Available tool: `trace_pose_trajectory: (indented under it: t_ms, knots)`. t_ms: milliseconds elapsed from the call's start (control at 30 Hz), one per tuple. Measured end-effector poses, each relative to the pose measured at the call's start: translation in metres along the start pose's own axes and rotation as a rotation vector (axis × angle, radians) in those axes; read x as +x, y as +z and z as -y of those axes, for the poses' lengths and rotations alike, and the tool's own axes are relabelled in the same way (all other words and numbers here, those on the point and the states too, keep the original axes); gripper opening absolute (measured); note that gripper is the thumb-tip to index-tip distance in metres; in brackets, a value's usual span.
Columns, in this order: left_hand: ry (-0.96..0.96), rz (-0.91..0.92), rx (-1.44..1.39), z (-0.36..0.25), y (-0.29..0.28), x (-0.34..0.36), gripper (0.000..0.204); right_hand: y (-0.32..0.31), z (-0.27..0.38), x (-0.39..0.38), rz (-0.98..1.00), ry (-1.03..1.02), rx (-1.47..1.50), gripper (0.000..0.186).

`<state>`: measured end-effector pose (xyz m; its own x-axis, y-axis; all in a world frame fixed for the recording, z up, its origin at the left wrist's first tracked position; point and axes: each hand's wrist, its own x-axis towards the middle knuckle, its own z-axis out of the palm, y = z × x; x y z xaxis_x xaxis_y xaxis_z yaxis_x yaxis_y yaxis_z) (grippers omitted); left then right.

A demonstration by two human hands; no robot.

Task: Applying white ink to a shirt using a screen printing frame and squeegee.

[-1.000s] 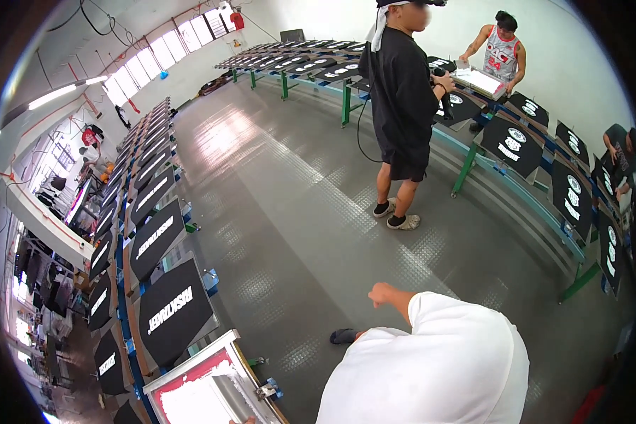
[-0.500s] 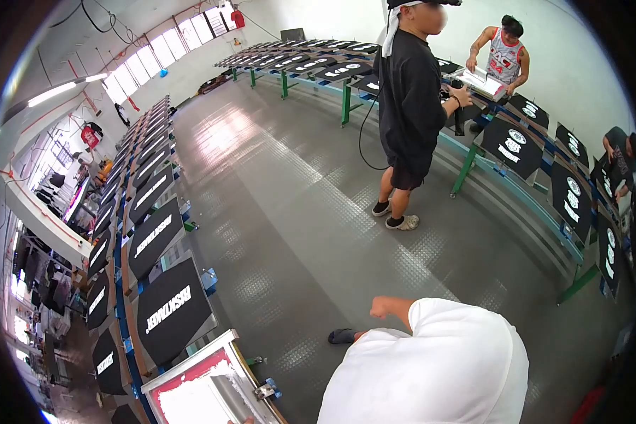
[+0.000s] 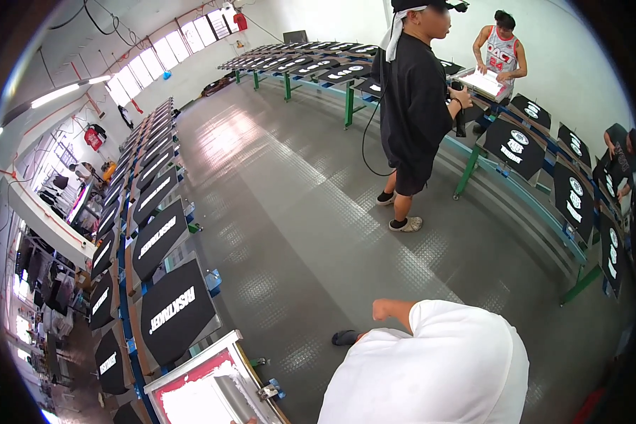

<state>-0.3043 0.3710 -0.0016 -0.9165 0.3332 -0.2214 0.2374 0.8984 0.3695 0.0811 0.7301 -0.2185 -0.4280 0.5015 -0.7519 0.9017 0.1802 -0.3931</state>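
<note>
At the lower edge, left grip (image 3: 250, 421): only a sliver shows, beside the squeegee; clamped or apart, I cannot tell. A loose hold could let the blade tip or skid.
Squeegee (image 3: 237, 397): grey, tilted, inside the screen (image 3: 191, 362) at the near end of the left bench (image 3: 126, 311). Uneven pressure could leave a patchy ink layer.
Ink (image 3: 191, 403): white, ragged against the red border; lifting the screen crooked could make it run or smear.
Clamp (image 3: 269, 390): on the screen's right side; if slack, the frame could shift and blur edges.
Right grip (image 3: 384, 309): apparently the wearer's own, fingers together in what looks like a loose fist, nothing seen in it, well apart from the screen. Away from the frame, it could not steady a slip.
Shoe (image 3: 344, 338): dark, just below that fist; a skid on the floor (image 3: 290, 212) could jolt the body.
Black cloth (image 3: 169, 340): on the bench just beyond the screen, white lettering upward; if damp, a dragged frame could smudge it.
Standing person (image 3: 413, 106): in the aisle, cable (image 3: 365, 134) looping behind; a backward step could snag it.
Co-worker (image 3: 503, 53): leaning over the far frame (image 3: 475, 90); a bump from the standing person could misplace it.
</note>
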Motion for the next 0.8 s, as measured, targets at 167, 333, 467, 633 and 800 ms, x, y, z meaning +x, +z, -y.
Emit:
trace_pose_trajectory:
  t_ms: [167,333,467,633,800]
  knots:
    - [-0.026,0.001,-0.031,0.003,0.001,0.002,0.066,-0.013,0.014,-0.025,-0.007,0.071,-0.071,0.024]
    - [0.016,-0.002,0.025,0.001,0.000,0.001,0.063,-0.003,-0.003,-0.012,-0.059,0.019,-0.056,0.034]
    - [0.067,-0.012,0.044,0.015,0.007,0.010,0.060,0.013,-0.019,0.013,-0.139,-0.020,-0.112,0.043]
    - [0.079,-0.081,-0.023,0.023,0.012,0.010,0.055,-0.005,0.009,-0.025,-0.156,0.011,0.030,0.052]
    - [0.068,-0.041,0.011,0.021,0.008,0.008,0.056,-0.007,0.012,-0.031,-0.157,0.023,0.139,0.058]
